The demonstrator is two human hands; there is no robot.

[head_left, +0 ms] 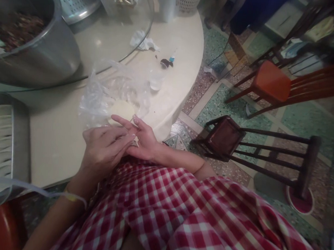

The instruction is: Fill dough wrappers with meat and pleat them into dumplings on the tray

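Note:
My left hand is closed, its fingers pressed together over the palm of my right hand. Between the hands a small pale edge of a dumpling shows; most of it is hidden behind my left fingers. The right thumb and a finger stick out past it, and the thumb tip has white on it. Just beyond the hands, round dough wrappers lie in an open clear plastic bag. At the left, a metal tray holds rows of folded dumplings.
A large metal pot of brown filling stands on the glass turntable. Crumpled tissue, dark scraps and a small white cup-like piece lie on the table. Dark and orange chairs stand at right.

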